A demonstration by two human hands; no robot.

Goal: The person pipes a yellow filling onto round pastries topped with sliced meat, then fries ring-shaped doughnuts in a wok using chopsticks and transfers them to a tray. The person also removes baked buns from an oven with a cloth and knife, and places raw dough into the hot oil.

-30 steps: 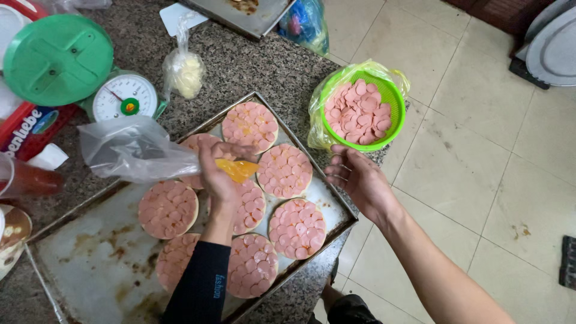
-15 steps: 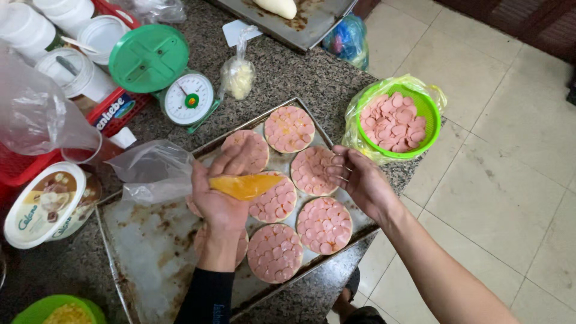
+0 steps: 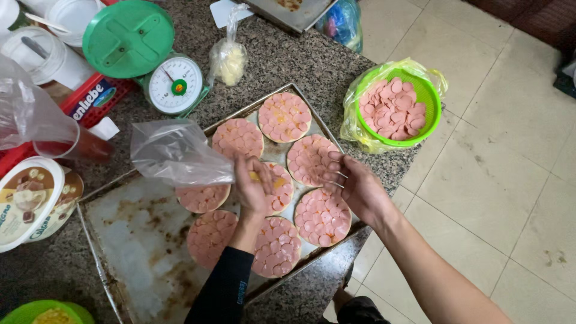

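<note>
Left hand (image 3: 252,186) grip clamped on a clear plastic bag (image 3: 177,153), squeezing yellow filling onto the middle sausage-topped round (image 3: 277,187) on the tray (image 3: 138,240). Right hand (image 3: 354,186) hovers beside it, fingers apart, empty.

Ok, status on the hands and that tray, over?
Left hand gripping clear plastic bag over middle round. Right hand open above tray, empty. Nothing in the way.

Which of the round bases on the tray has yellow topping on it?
The middle base, directly under the left hand, shows yellow topping over its sausage slices. The other bases on the tray show only pink slices.
</note>
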